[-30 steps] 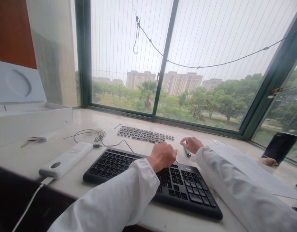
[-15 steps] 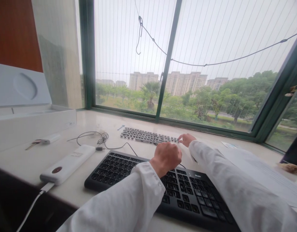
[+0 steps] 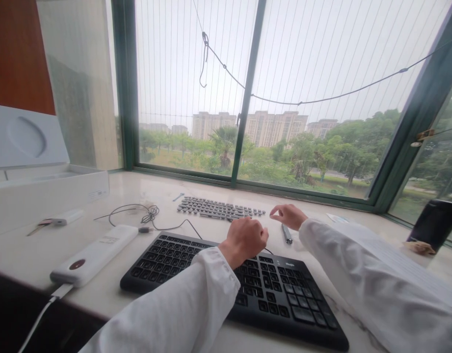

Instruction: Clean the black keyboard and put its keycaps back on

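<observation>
A black keyboard (image 3: 277,306) lies across the front of the table, with many key positions bare of caps on its left and middle parts. Over its upper middle is my left hand (image 3: 244,240), curled into a fist; whatever it may hold is hidden. Rows of loose dark keycaps (image 3: 220,208) are laid out behind the keyboard. Just beyond their right end hovers my right hand (image 3: 289,216), fingers bent and slightly apart, with nothing visible in them. A small dark tool (image 3: 286,234) lies below my right hand, its kind unclear.
At left are a white power bank (image 3: 96,255) with a white cable, a dark USB cable (image 3: 151,214), a key (image 3: 39,225) and an open white box (image 3: 82,184). Printed paper (image 3: 380,247) and a dark upright object (image 3: 435,225) are at right. A window stands behind.
My right hand has drawn back from the right end of the keycap rows, uncovering the small dark tool. My left hand stays in a fist over the keyboard. The view has shifted slightly right.
</observation>
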Demonstrator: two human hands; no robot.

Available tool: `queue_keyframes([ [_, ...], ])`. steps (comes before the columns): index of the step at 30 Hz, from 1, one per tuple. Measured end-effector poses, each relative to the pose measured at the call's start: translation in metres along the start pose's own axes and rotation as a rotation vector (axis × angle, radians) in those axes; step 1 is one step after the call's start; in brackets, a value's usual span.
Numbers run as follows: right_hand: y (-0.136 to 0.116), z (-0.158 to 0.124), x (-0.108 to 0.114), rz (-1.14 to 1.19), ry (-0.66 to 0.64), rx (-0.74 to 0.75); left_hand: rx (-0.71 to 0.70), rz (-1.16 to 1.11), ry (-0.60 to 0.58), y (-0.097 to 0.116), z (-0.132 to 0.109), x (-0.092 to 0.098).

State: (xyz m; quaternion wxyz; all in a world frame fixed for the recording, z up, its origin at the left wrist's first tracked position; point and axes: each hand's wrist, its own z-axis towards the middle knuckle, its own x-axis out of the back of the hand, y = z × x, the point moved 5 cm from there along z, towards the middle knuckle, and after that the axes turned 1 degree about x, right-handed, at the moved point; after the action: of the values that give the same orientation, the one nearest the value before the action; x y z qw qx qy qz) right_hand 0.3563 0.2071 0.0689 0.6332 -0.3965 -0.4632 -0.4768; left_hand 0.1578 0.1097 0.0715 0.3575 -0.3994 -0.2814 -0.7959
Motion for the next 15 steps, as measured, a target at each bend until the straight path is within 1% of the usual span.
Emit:
queue_keyframes([
  [2, -0.007, -0.028, 0.009, 0.033, 0.024, 0.053, -0.007, 0.002, 0.001, 0.001, 0.0, 0.0],
  [4, -0.012, -0.056, 0.014, 0.124, 0.063, 0.118, -0.015, 0.005, -0.003, 0.001, -0.001, 0.0],
  [6, -0.012, -0.078, 0.016, 0.214, 0.09, 0.12, -0.022, 0.01, -0.014, 0.002, 0.0, 0.0],
  [8, -0.007, -0.093, 0.016, 0.29, 0.084, 0.092, -0.027, 0.022, -0.027, 0.003, 0.0, -0.001],
  [11, 0.0, -0.103, 0.017, 0.378, 0.009, 0.085, -0.047, 0.052, -0.029, 0.004, 0.002, -0.001],
  [15, 0.001, -0.109, 0.016, 0.504, -0.164, 0.137, -0.07, 0.083, -0.02, 0.007, 0.001, 0.002],
])
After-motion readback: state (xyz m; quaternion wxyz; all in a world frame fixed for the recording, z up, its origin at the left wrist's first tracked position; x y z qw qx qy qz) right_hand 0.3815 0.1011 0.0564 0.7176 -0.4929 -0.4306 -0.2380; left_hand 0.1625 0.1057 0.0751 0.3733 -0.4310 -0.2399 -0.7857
